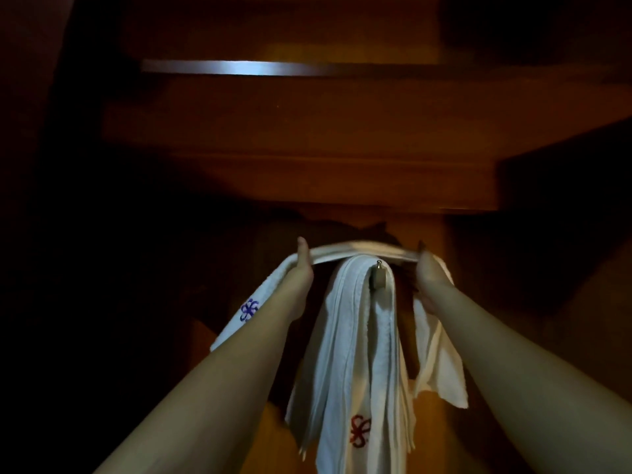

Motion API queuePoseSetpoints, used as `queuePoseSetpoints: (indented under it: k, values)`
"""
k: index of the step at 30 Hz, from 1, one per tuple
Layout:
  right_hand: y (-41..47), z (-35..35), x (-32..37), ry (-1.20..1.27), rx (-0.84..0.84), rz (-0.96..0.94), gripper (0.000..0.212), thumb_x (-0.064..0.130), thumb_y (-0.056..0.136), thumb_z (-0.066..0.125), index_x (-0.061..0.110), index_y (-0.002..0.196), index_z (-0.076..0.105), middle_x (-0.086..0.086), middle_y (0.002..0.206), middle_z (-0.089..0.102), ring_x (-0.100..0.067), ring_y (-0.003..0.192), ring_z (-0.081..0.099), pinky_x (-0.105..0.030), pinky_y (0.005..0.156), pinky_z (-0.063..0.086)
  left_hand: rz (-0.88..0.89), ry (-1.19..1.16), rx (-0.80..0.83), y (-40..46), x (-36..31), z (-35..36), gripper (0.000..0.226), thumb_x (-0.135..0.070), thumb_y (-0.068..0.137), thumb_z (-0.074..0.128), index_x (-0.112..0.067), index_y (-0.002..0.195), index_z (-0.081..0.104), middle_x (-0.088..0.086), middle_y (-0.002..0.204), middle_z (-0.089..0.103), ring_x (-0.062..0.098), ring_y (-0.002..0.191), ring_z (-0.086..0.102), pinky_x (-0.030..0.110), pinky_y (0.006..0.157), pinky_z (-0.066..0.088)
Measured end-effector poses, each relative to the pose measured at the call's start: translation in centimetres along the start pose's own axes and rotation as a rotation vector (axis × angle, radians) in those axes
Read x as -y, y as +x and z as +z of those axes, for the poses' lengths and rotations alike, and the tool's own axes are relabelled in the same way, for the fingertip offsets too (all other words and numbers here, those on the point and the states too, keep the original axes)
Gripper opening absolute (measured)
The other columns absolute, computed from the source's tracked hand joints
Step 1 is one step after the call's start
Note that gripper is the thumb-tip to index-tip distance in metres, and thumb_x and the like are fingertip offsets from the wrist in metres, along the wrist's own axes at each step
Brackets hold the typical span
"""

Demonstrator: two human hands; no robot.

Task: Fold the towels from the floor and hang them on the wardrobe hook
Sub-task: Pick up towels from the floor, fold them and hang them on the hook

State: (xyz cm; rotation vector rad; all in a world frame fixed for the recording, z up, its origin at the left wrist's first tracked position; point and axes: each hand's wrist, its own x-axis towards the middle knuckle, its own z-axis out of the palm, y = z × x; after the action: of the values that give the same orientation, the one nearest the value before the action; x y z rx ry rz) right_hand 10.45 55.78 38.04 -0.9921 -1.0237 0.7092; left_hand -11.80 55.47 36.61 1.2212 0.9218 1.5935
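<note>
A folded white towel with a red flower emblem (355, 354) hangs over the metal wardrobe hook (378, 273). Just above and behind the hook I hold a second white towel (362, 252) stretched flat between both hands. Its left end, with a purple flower emblem (249, 309), drapes down beside my left forearm. The right end (441, 364) hangs below my right wrist. My left hand (301, 268) grips the towel's left part, thumb up. My right hand (427, 275) grips its right part.
The hook sits on a dark wooden wardrobe panel (307, 179). A shiny metal rail (239, 68) runs across the top inside the wardrobe. The surroundings to the left and right are very dark.
</note>
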Motion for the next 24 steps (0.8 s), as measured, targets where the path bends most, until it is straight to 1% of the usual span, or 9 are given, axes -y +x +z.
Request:
queuePoseSetpoints:
  k: [3, 5, 9, 11, 14, 16, 19, 21, 24]
  values:
    - [-0.8, -0.6, -0.5, -0.081, -0.128, -0.05, 0.052, 0.056, 0.099, 0.042, 0.015, 0.117, 0.067, -0.013, 0.105, 0.071, -0.03, 0.094, 0.069, -0.039, 0.089, 0.052, -0.039, -0.037, 0.048, -0.9, 1.1, 0.4, 0.104, -0.091, 0.079, 0.02, -0.017, 0.15, 0.038, 0.01, 0.144, 0.053, 0.012, 0.102, 0.057, 0.029, 0.079, 0.043]
    - [-1.4, -0.8, -0.6, -0.148, -0.189, -0.088, 0.047, 0.05, 0.099, 0.044, 0.013, 0.115, 0.068, -0.014, 0.105, 0.07, -0.031, 0.096, 0.068, -0.036, 0.082, 0.05, -0.049, -0.098, 0.086, -1.3, 1.7, 0.2, 0.09, -0.089, 0.081, 0.023, -0.026, 0.14, 0.049, 0.011, 0.114, 0.07, 0.014, 0.089, 0.064, 0.029, 0.072, 0.049]
    - [-2.4, -1.0, -1.4, -0.141, -0.201, -0.098, 0.037, 0.039, 0.099, 0.046, 0.011, 0.106, 0.069, -0.012, 0.099, 0.07, -0.032, 0.101, 0.067, -0.039, 0.091, 0.05, -0.046, -0.234, 0.059, -1.8, 3.6, -0.2, 0.074, -0.071, 0.09, 0.043, -0.013, 0.131, 0.062, 0.016, 0.119, 0.07, 0.032, 0.11, 0.066, 0.047, 0.104, 0.048]
    - [-3.3, -0.8, -2.5, -0.07, -0.169, -0.037, 0.029, 0.036, 0.099, 0.049, 0.015, 0.095, 0.067, -0.007, 0.086, 0.068, -0.03, 0.096, 0.066, -0.037, 0.088, 0.05, -0.073, -0.245, 0.03, -2.5, 4.3, -0.2, 0.059, -0.054, 0.095, 0.046, -0.011, 0.132, 0.061, 0.017, 0.124, 0.067, 0.035, 0.114, 0.063, 0.048, 0.105, 0.047]
    - [-5.0, 0.0, -4.6, 0.019, 0.008, 0.04, 0.022, 0.034, 0.102, 0.047, 0.024, 0.095, 0.066, -0.013, 0.093, 0.072, -0.032, 0.1, 0.067, -0.045, 0.096, 0.052, -0.105, -0.257, 0.004, -3.8, 5.4, 0.5, 0.043, -0.035, 0.103, 0.043, -0.007, 0.133, 0.057, 0.017, 0.135, 0.061, 0.035, 0.125, 0.058, 0.044, 0.104, 0.048]
    - [-6.0, 0.5, -5.6, 0.099, 0.033, 0.074, 0.02, 0.034, 0.101, 0.051, 0.023, 0.098, 0.068, -0.009, 0.085, 0.077, -0.029, 0.092, 0.071, -0.047, 0.094, 0.055, -0.114, -0.269, -0.003, -4.6, 6.6, 1.0, 0.037, -0.032, 0.103, 0.042, -0.007, 0.122, 0.062, 0.015, 0.127, 0.066, 0.032, 0.114, 0.065, 0.037, 0.086, 0.055]
    - [-7.3, 0.9, -6.2, 0.198, 0.043, 0.153, 0.026, 0.036, 0.102, 0.052, 0.02, 0.086, 0.066, 0.001, 0.058, 0.072, -0.018, 0.057, 0.072, -0.031, 0.059, 0.059, -0.144, -0.323, 0.08, -6.4, 7.5, 1.8, 0.048, -0.036, 0.104, 0.036, -0.003, 0.123, 0.067, 0.016, 0.099, 0.075, 0.031, 0.091, 0.072, 0.028, 0.063, 0.057]
    - [-8.2, 1.3, -6.0, 0.222, 0.022, 0.179, 0.03, 0.034, 0.104, 0.05, 0.018, 0.081, 0.061, 0.004, 0.046, 0.065, -0.009, 0.036, 0.062, -0.018, 0.032, 0.044, -0.14, -0.327, 0.097, -6.6, 7.5, 2.1, 0.049, -0.028, 0.106, 0.034, 0.004, 0.133, 0.058, 0.024, 0.104, 0.07, 0.038, 0.096, 0.068, 0.027, 0.07, 0.054]
    - [-9.2, 1.6, -5.5, 0.258, -0.002, 0.186, 0.032, 0.032, 0.105, 0.048, 0.017, 0.079, 0.058, 0.007, 0.039, 0.06, -0.006, 0.03, 0.056, -0.016, 0.025, 0.035, -0.149, -0.348, 0.111, -7.1, 7.2, 2.3, 0.048, -0.024, 0.106, 0.033, 0.008, 0.139, 0.05, 0.035, 0.131, 0.053, 0.046, 0.112, 0.061, 0.039, 0.091, 0.053]
